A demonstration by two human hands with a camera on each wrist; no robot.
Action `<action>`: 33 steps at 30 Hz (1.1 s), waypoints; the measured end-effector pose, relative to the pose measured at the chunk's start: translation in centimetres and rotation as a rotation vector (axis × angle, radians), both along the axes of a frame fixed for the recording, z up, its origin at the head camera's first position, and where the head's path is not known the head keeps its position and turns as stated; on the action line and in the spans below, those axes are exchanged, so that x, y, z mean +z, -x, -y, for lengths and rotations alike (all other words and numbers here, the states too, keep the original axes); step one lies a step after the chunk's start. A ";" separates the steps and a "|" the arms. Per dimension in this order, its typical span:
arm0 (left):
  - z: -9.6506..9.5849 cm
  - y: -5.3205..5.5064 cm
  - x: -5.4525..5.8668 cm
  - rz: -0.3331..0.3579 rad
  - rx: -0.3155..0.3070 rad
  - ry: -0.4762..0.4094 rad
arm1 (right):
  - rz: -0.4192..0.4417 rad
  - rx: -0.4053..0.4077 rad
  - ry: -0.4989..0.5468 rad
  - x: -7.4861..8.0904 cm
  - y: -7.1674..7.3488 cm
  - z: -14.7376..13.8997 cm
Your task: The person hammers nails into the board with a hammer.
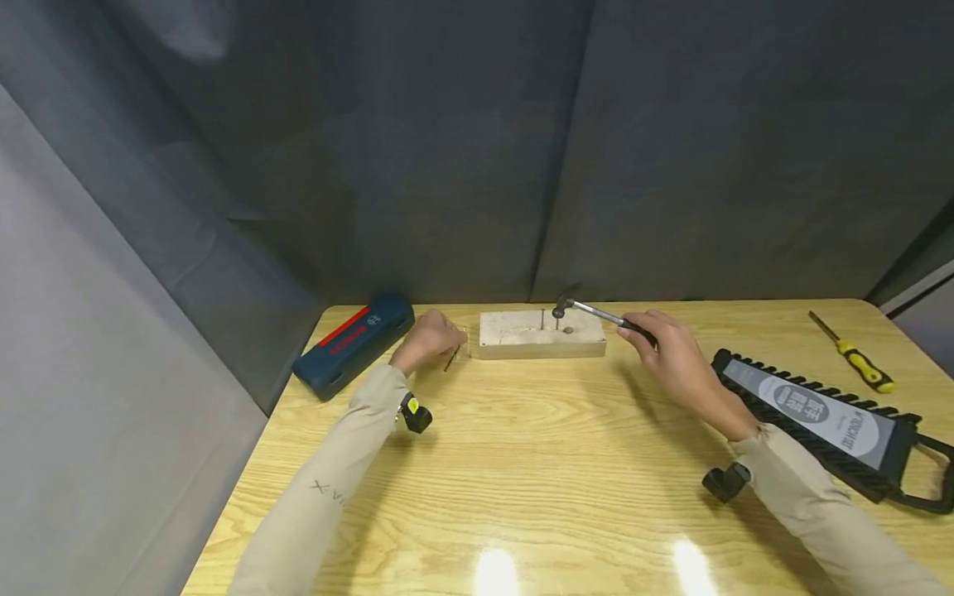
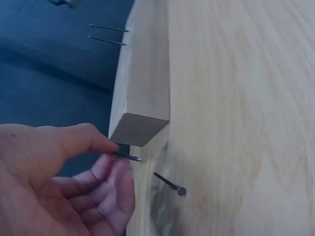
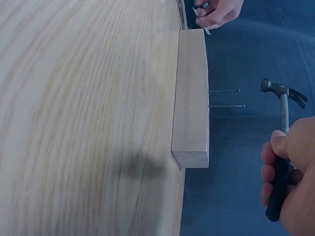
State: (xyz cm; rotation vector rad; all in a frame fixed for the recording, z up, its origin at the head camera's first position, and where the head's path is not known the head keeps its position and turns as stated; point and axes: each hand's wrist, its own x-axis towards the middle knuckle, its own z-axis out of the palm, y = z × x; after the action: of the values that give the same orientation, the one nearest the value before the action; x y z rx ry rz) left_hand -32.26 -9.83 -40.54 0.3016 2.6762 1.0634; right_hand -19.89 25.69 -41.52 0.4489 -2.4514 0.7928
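Observation:
A pale wooden block (image 1: pixel 510 333) lies near the table's back edge. Two nails, a first nail (image 3: pixel 224 91) and a second nail (image 3: pixel 226 106), stand side by side out of its top. My left hand (image 1: pixel 431 341), just left of the block, pinches another nail (image 2: pixel 129 157) between thumb and fingertips. On the tabletop beside that hand lies a loose nail (image 2: pixel 170 184). My right hand (image 1: pixel 671 356) grips a claw hammer (image 1: pixel 599 313) by its black handle. In the right wrist view, the hammer's head is raised apart from the standing nails.
A blue and red Bosch case (image 1: pixel 354 343) sits left of my left hand. To the right lies a black wrench rack (image 1: pixel 827 418) with a grey label, with a yellow-and-black screwdriver (image 1: pixel 857 360) beyond it. A dark curtain (image 1: pixel 477 165) hangs behind the table.

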 end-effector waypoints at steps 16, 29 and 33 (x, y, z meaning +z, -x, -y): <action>-4.0 -0.2 -1.7 -0.069 -0.028 -0.655 | 0.007 -0.010 -0.006 -1.3 -0.1 -0.4; -8.5 0.9 -4.6 -0.227 -0.133 -0.721 | 0.019 -0.011 0.015 -1.1 -0.3 -0.1; -8.5 1.0 -4.9 -0.247 -0.163 -0.718 | 0.022 -0.012 0.013 -1.1 -0.2 0.0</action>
State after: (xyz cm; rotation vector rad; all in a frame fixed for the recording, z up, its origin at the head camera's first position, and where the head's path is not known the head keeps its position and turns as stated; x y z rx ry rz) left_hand -33.26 -1.29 -45.47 0.8044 2.2925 2.0037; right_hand -19.65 25.66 -42.65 0.4224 -2.4653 0.8121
